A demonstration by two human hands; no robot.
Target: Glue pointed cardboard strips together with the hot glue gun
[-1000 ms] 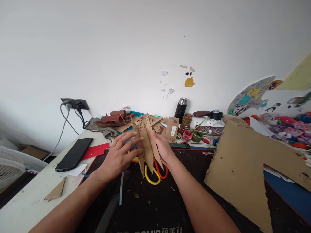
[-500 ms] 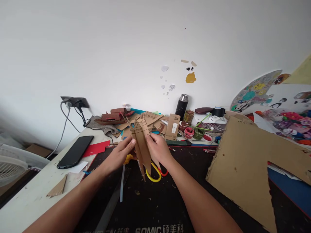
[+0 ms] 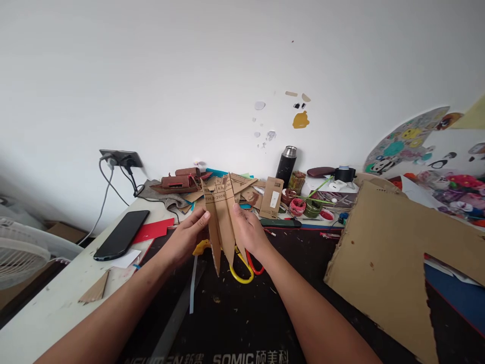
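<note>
Between my two hands stands a folded piece of brown cardboard (image 3: 223, 222), creased lengthwise into narrow panels with pointed lower ends and printed lettering near the top. My left hand (image 3: 191, 230) pinches its left panel, thumb on the near side. On the right edge, my right hand (image 3: 248, 230) grips another panel with its thumb in front. Scissors with yellow and red handles (image 3: 242, 279) lie on the dark mat (image 3: 242, 323) behind and below the cardboard, their blades hidden. A yellow tool (image 3: 201, 246), partly covered, rests near my left hand.
A large cut cardboard sheet (image 3: 382, 253) lies at the right. Cardboard scraps (image 3: 246, 194), paint jars (image 3: 297, 206) and a black thermos (image 3: 287, 164) line the wall. At left are a phone (image 3: 122, 235), red paper (image 3: 153, 230), a cardboard triangle (image 3: 94, 287) and a fan (image 3: 22, 253).
The cardboard has turned and spread wider, so its panels face me more. My right hand has shifted slightly right with its edge, and the whole view has moved a little.
</note>
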